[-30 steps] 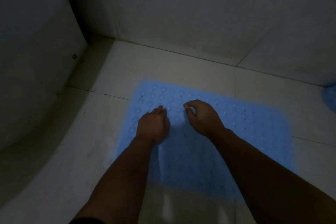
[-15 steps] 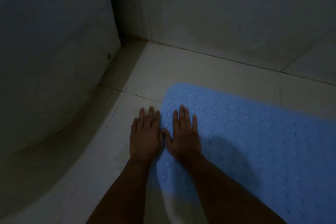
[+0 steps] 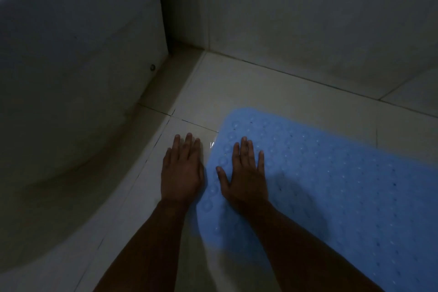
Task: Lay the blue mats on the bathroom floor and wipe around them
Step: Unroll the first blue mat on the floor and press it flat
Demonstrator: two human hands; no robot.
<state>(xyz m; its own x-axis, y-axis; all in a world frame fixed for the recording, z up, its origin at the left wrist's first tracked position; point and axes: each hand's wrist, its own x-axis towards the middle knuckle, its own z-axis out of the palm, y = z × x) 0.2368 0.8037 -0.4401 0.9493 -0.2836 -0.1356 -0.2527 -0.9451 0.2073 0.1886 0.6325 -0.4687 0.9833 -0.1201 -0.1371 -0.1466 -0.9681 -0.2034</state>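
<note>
A blue mat [image 3: 331,187] with rows of round bumps lies flat on the pale tiled floor [image 3: 248,87], running off the right edge of the head view. My right hand [image 3: 244,173] rests palm down on the mat's left end, fingers spread. My left hand [image 3: 182,170] lies palm down on the bare tile just left of the mat's edge, fingers together. Neither hand holds anything. A small wet glint shows on the tile between the hands.
A curved white tub or basin wall [image 3: 71,92] fills the left side, with a small round screw cap [image 3: 152,67] near its base. Tiled walls [image 3: 308,12] meet the floor behind the mat. The room is dim.
Both hands went from curled on the mat's middle to flat at its left end. Since half a second ago they have moved slightly apart, and the view shifted left.
</note>
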